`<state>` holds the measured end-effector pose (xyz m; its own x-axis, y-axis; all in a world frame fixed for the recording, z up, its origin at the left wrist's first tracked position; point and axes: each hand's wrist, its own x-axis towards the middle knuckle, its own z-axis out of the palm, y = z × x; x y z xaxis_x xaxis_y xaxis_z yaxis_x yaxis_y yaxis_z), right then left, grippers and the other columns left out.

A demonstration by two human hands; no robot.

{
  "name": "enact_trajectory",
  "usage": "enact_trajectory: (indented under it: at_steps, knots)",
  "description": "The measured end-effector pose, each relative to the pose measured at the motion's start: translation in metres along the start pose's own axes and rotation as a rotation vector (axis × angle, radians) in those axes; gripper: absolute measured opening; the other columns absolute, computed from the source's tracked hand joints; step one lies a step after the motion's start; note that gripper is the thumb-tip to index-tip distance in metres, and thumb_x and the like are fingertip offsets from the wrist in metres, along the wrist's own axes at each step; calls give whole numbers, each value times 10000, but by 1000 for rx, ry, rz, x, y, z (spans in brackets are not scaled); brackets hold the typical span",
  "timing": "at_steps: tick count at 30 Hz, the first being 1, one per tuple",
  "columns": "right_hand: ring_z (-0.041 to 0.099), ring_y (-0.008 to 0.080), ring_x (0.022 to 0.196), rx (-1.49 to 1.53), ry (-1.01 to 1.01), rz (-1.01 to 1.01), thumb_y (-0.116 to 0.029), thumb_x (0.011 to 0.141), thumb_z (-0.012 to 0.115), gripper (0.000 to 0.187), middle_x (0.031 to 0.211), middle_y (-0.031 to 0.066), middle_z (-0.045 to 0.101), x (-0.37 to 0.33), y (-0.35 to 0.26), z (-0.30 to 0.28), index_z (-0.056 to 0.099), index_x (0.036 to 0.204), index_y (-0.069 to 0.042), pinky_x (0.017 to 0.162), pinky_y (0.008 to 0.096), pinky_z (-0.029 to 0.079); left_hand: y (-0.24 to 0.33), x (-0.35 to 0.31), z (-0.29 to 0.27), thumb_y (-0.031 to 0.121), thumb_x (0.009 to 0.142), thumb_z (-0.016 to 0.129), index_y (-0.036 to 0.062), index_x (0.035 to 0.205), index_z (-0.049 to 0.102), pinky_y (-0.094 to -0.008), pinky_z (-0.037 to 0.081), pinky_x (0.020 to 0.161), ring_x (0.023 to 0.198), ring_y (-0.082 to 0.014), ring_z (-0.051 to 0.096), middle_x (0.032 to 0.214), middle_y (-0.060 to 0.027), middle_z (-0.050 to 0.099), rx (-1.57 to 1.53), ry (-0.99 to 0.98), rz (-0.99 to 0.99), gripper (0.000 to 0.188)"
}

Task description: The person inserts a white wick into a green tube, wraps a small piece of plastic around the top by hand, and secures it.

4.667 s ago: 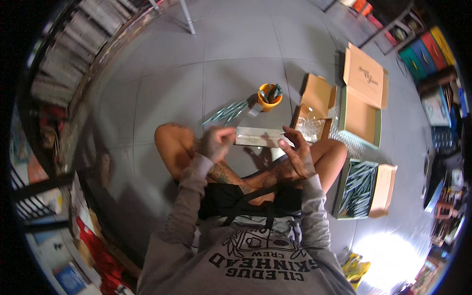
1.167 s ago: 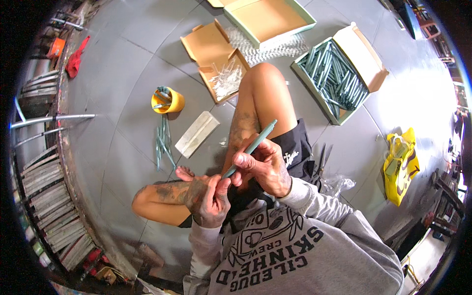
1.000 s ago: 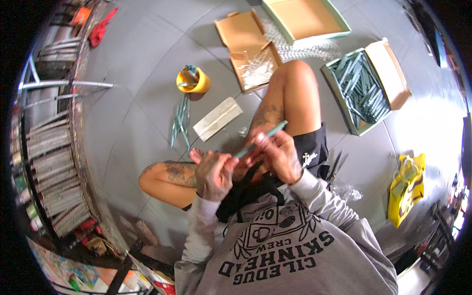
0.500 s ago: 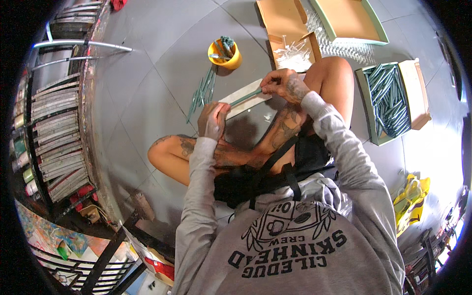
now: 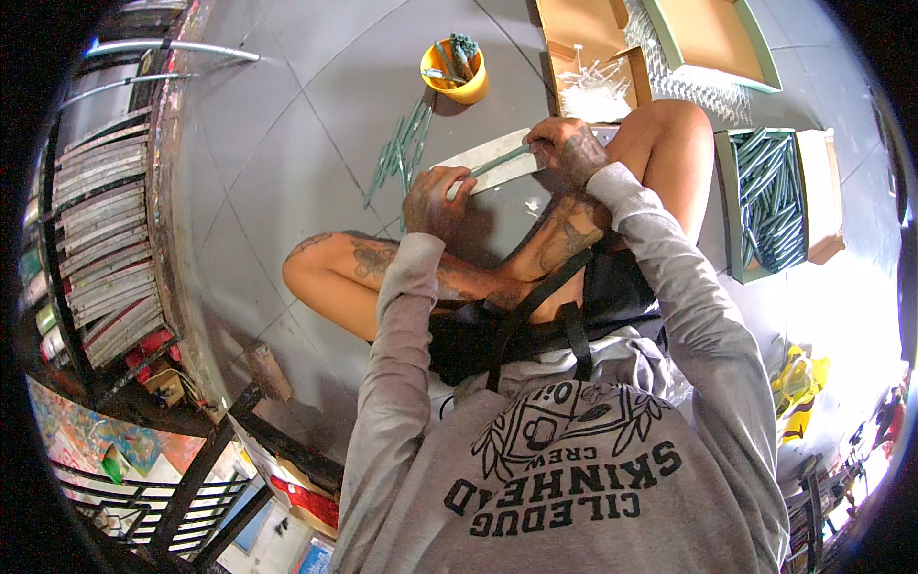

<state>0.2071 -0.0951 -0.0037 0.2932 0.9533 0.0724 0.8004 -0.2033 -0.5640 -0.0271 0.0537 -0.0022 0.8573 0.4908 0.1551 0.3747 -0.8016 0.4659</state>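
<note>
Lying loose on the floor (image 5: 296,196), several pens (image 5: 398,153) are near the left hand (image 5: 437,201), which curls closed around one end of a green pen (image 5: 503,162) held along a pale block (image 5: 490,153); the right hand (image 5: 571,150) pinches the pen's other end, left of a box (image 5: 819,196) of pens.

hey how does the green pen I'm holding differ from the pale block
The green pen is slim; the pale block is wider. The pen is muted green, the block greyish white. Your left hand and right hand grip the pen; the block lies on the floor. Both are long and slant similarly.
</note>
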Motion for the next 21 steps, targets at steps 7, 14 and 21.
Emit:
enact_trajectory:
  at_steps: [7, 14, 21]
  knots:
    - [703, 323, 833, 80, -74, 102, -111, 786, 678, 158, 909, 126, 719, -5, 16, 13, 728, 935, -89, 775, 399, 560, -2, 3, 2, 211, 879, 693, 123, 917, 751, -390, 543, 765, 866, -283, 674, 902, -65, 718, -59, 5, -49, 112]
    - [714, 314, 811, 232, -108, 290, -142, 803, 688, 86, 842, 146, 726, -2, 11, 3, 741, 852, -94, 757, 410, 568, 2, 6, 4, 277, 852, 703, 148, 890, 759, -414, 533, 772, 861, -284, 679, 915, -67, 721, -35, -8, -159, 145]
    - [684, 142, 671, 385, -184, 533, -75, 754, 770, 102, 728, 62, 712, 14, 27, 9, 696, 751, -5, 653, 302, 564, 10, 14, 1, 330, 810, 736, 172, 866, 755, -389, 536, 736, 819, -259, 678, 874, -42, 713, -15, -99, -333, 169]
